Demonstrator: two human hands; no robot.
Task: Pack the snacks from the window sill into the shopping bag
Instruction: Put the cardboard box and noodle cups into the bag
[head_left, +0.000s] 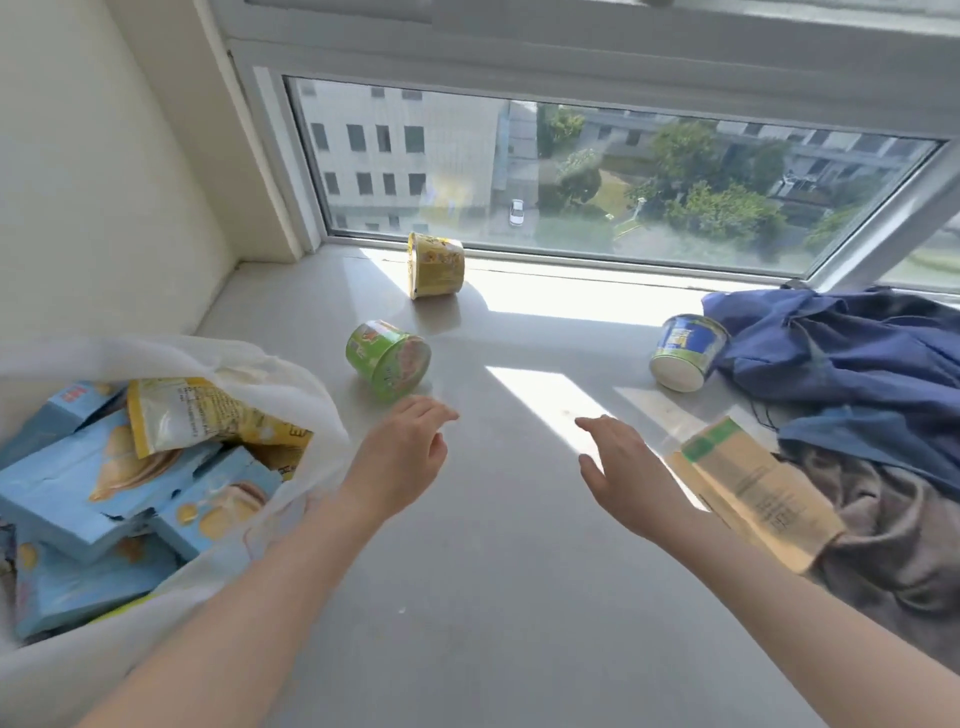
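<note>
Window sill (493, 571): pale, flat surface; sunlit patches near the window (571, 171).

Shopping bag (291, 379): white, open-topped, at the left end of the sill; it contains several light-blue boxes (78, 488) and a yellow packet (197, 410) lying on top of them.

Snacks on the sill, outside the bag:
- green cup (387, 358): on its side, left of centre, near the bag's mouth;
- yellow cup (436, 265): on its side, close to the window frame, beyond the green cup;
- blue cup (685, 351): on its side, base toward the camera, touching a crumpled blue cloth (857, 353) at the right;
- tan packet (753, 488): green band at its far end; lies partly on the sill, partly on a grey cloth (893, 530).

Left hand (410, 452): extended over the sill; fingers relaxed and slightly bent; holds nothing; fingertips just beside the green cup, contact not evident.

Right hand (623, 467): palm down over the sill; fingers spread and nearly straight; holds nothing; positioned just left of the tan packet, between it and the left hand.
</note>
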